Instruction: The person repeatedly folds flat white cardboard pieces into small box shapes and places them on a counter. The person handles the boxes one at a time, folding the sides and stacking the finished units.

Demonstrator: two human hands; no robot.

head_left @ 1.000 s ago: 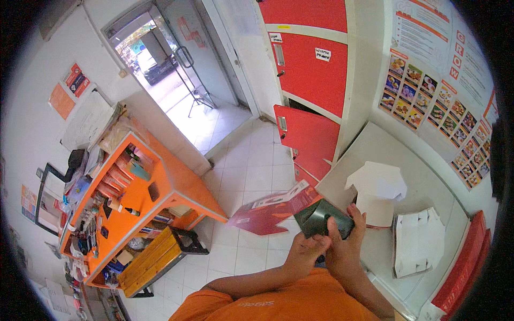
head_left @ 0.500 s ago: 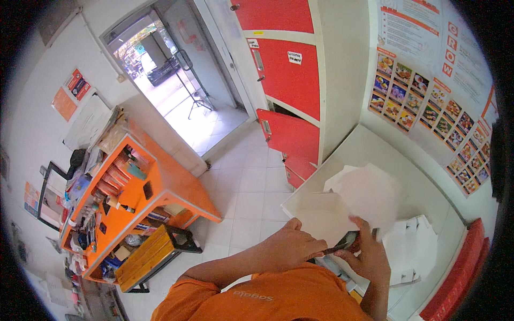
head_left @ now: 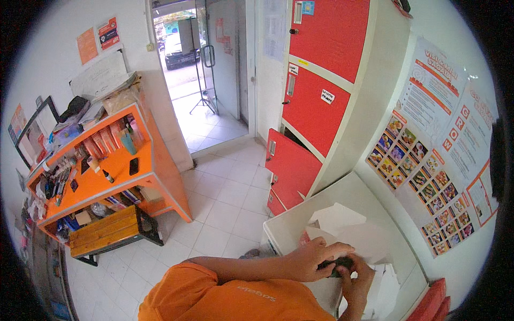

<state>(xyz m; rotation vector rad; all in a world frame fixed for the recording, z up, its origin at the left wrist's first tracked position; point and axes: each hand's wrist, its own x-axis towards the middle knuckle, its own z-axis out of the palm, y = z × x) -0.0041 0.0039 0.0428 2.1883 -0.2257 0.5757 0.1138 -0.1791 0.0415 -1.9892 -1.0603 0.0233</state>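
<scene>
Both my hands meet over the white table [head_left: 377, 198] at the lower right. Between them is a small black object [head_left: 340, 265], mostly covered by fingers, so its kind cannot be made out. My left hand [head_left: 315, 259] comes from the left, its fingers bent round the near side of this object. From below, my right hand [head_left: 357, 278] grips its other end with thumb and fingers. Just beyond the hands lie a pale round-edged sheet [head_left: 368, 242] and a white folded card piece [head_left: 338, 216]. More white cut card [head_left: 386, 291] lies beside my right hand.
Red lockers [head_left: 316, 101] stand ahead, one lower door [head_left: 292, 166] ajar near the table. To the left are an orange desk [head_left: 115, 171] with small items and a wooden bench [head_left: 110, 230]. A red object [head_left: 428, 305] sits at the table's near right. A glass door [head_left: 225, 69] stands open.
The view has turned and tilted up. The pale sheet, raised and blurred before, now lies lower beyond my hands. My hands have drawn closer together round the black object.
</scene>
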